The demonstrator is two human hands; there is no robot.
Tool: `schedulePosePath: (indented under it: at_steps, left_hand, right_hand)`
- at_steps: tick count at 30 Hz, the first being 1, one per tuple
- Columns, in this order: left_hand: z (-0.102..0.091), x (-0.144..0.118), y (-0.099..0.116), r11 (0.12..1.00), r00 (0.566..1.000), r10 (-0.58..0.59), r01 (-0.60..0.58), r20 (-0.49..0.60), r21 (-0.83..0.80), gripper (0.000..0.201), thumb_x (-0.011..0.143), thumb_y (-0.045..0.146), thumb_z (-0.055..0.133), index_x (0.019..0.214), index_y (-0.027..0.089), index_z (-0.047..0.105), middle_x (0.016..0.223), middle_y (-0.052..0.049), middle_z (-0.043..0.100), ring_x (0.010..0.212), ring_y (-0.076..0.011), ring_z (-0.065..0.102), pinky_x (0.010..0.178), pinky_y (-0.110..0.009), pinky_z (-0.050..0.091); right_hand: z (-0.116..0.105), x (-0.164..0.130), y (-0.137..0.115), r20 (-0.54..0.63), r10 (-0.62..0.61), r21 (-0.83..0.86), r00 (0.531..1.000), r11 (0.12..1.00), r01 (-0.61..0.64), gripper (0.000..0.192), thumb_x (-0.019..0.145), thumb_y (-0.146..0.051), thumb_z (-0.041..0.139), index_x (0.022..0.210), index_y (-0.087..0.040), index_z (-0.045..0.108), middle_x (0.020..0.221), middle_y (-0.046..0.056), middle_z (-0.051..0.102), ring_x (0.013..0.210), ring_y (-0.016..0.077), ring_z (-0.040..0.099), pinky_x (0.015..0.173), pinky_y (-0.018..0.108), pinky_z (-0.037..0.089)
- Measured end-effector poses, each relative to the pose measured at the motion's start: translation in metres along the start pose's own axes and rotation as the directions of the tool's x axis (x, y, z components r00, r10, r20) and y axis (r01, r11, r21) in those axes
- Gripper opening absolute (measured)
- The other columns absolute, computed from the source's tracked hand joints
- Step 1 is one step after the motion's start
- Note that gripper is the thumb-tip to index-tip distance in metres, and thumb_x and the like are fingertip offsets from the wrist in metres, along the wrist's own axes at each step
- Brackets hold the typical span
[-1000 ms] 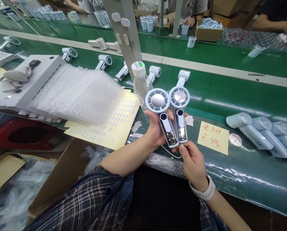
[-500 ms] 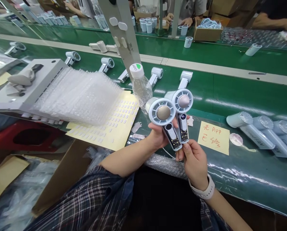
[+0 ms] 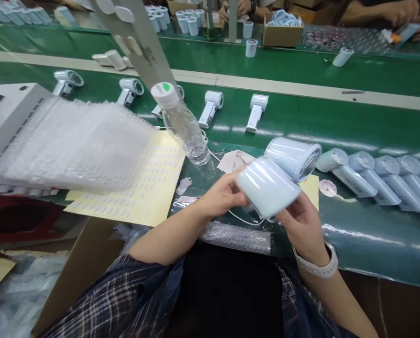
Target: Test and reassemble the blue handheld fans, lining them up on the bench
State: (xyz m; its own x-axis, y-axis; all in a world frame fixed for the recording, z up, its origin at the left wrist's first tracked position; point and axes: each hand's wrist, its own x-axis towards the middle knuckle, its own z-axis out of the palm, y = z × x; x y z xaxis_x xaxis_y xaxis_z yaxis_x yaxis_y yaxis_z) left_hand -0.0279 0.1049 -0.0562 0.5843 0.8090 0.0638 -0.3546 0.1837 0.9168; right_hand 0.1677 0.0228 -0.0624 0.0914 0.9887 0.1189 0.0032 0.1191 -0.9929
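Note:
Two light blue handheld fans are held close together above the bench edge, turned so their round housings face me. The nearer fan [image 3: 268, 188] hides most of its own handle, and the farther fan [image 3: 290, 157] sits just behind it to the right. My left hand [image 3: 227, 192] is closed on the nearer fan's left side, thumb bent inward. At the lower right, my right hand [image 3: 303, 225] grips the farther fan, though its fingertips are hidden behind the housings. Underneath, a thin white cable [image 3: 247, 220] curves across the bench.
Left of my hands stand a clear bottle [image 3: 187, 126], a sticker sheet [image 3: 156, 188] and stacked bubble bags [image 3: 72, 145]. Several finished-looking fans [image 3: 368, 173] lie to the right. More fans [image 3: 211, 108] line the green belt [image 3: 301, 117]. Co-workers' hands [image 3: 403, 19] show across it.
Both fans have been turned over, from open handles and front grilles showing to smooth housings showing. My hands have moved slightly right, and the camera view has shifted right.

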Motion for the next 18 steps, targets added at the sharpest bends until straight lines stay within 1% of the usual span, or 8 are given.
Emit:
schedulePosePath:
  at_steps: [1, 3, 5, 6, 9, 11, 14, 18]
  left_hand:
    - [-0.001, 0.002, -0.001, 1.000, 0.999, 0.000, 0.000, -0.033, 0.002, 0.065, 0.073, 0.066, 0.090, 0.114, 0.019, 0.074, 0.116, -0.012, 0.076, 0.112, -0.0298, 0.070, 0.104, -0.042, 0.055]
    - [0.000, 0.008, -0.002, 0.999, 0.996, -0.030, 0.027, -0.080, -0.040, 0.064, 0.081, 0.075, 0.078, 0.112, 0.019, 0.072, 0.101, -0.008, 0.074, 0.096, -0.0234, 0.070, 0.093, -0.037, 0.058]
    - [0.002, 0.011, -0.002, 0.992, 0.995, -0.066, 0.058, -0.069, -0.116, 0.066, 0.087, 0.079, 0.067, 0.116, 0.020, 0.068, 0.089, -0.004, 0.069, 0.079, -0.0182, 0.066, 0.079, -0.033, 0.058]
    - [0.004, 0.011, -0.001, 0.987, 0.997, -0.074, 0.068, -0.038, -0.148, 0.065, 0.089, 0.078, 0.067, 0.118, 0.020, 0.066, 0.089, -0.003, 0.067, 0.077, -0.0172, 0.065, 0.075, -0.032, 0.058]
    - [0.007, 0.007, -0.002, 0.982, 0.997, -0.059, 0.068, 0.059, -0.176, 0.056, 0.082, 0.056, 0.086, 0.120, 0.022, 0.060, 0.100, -0.002, 0.064, 0.087, -0.0175, 0.068, 0.078, -0.031, 0.058]
    - [0.006, 0.004, -0.005, 0.988, 0.994, -0.054, 0.067, 0.099, -0.136, 0.049, 0.079, 0.039, 0.090, 0.114, 0.021, 0.059, 0.101, -0.002, 0.062, 0.088, -0.0155, 0.067, 0.078, -0.029, 0.056]
    - [0.002, 0.002, -0.011, 0.996, 0.989, -0.040, 0.051, 0.142, -0.077, 0.041, 0.086, 0.037, 0.084, 0.111, 0.020, 0.057, 0.099, -0.002, 0.060, 0.085, -0.0146, 0.065, 0.074, -0.028, 0.055]
    - [-0.002, 0.004, -0.012, 1.000, 0.990, 0.003, 0.000, 0.141, -0.020, 0.047, 0.088, 0.037, 0.082, 0.119, 0.023, 0.050, 0.107, -0.004, 0.062, 0.087, -0.0165, 0.069, 0.075, -0.030, 0.056]
  right_hand:
    - [-0.004, 0.001, -0.003, -0.045, -0.003, 0.000, 0.999, 1.000, 0.003, 0.044, 0.088, -0.046, 0.086, 0.125, -0.029, 0.071, 0.121, 0.008, 0.076, 0.111, 0.0294, 0.072, 0.096, 0.046, 0.061]
    - [-0.008, 0.005, -0.007, -0.086, 0.006, 0.036, 0.996, 0.999, -0.002, 0.042, 0.088, -0.048, 0.087, 0.121, -0.029, 0.070, 0.107, 0.005, 0.075, 0.100, 0.0260, 0.072, 0.092, 0.045, 0.062]
    - [-0.009, 0.008, -0.007, -0.064, 0.047, 0.120, 0.997, 0.992, -0.039, 0.040, 0.089, -0.049, 0.084, 0.119, -0.028, 0.067, 0.098, 0.003, 0.072, 0.090, 0.0235, 0.071, 0.085, 0.043, 0.063]
    - [-0.009, 0.009, -0.007, -0.051, 0.064, 0.170, 0.997, 0.984, -0.055, 0.039, 0.090, -0.048, 0.083, 0.118, -0.028, 0.065, 0.097, 0.002, 0.071, 0.086, 0.0223, 0.070, 0.080, 0.042, 0.063]
    - [-0.005, 0.009, -0.006, -0.029, 0.088, 0.274, 0.996, 0.959, -0.077, 0.034, 0.091, -0.041, 0.082, 0.115, -0.028, 0.062, 0.104, 0.003, 0.069, 0.079, 0.0184, 0.068, 0.066, 0.035, 0.060]
    - [-0.004, 0.008, -0.005, -0.029, 0.077, 0.327, 0.997, 0.943, -0.063, 0.027, 0.093, -0.040, 0.077, 0.112, -0.026, 0.063, 0.104, 0.003, 0.068, 0.074, 0.0160, 0.065, 0.059, 0.031, 0.055]
    - [-0.004, 0.006, -0.004, -0.019, 0.066, 0.376, 0.998, 0.925, -0.054, 0.020, 0.096, -0.038, 0.070, 0.110, -0.025, 0.066, 0.101, 0.003, 0.068, 0.071, 0.0147, 0.063, 0.057, 0.029, 0.052]
    - [-0.005, 0.005, -0.003, 0.000, 0.073, 0.375, 0.997, 0.925, -0.067, 0.020, 0.094, -0.035, 0.071, 0.111, -0.025, 0.066, 0.099, 0.002, 0.068, 0.070, 0.0147, 0.063, 0.057, 0.029, 0.050]
